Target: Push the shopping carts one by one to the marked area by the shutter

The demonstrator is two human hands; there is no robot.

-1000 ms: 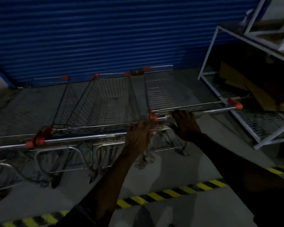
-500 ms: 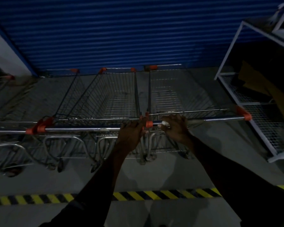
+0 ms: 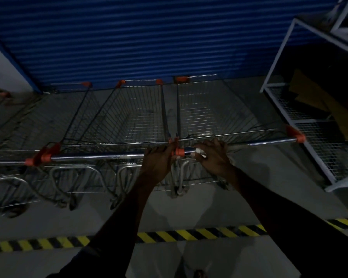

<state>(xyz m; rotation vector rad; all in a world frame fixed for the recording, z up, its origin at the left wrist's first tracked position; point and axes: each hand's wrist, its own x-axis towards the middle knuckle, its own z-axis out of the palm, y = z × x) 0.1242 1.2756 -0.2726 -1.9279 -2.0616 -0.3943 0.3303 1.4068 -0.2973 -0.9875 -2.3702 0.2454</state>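
Two wire shopping carts with orange corner caps stand side by side, noses against the blue shutter (image 3: 149,37). My left hand (image 3: 159,163) is closed over the right end of the middle cart's handle (image 3: 88,157). My right hand (image 3: 213,157) lies over the left end of the right cart's handle (image 3: 269,141), fingers curled round the bar. The two hands are close together, either side of an orange end cap (image 3: 179,152). The right cart's basket (image 3: 199,109) and the middle cart's basket (image 3: 141,117) are both empty.
A white metal rack (image 3: 279,47) holding cardboard (image 3: 319,101) stands close on the right of the right cart. More carts (image 3: 0,161) line up to the left. Yellow-black hazard tape (image 3: 189,233) crosses the floor just behind the carts, near my feet.
The right cart has swung from a slant to stand parallel with the middle cart, its handle level with the neighbour's. Both hands stayed on the handles.
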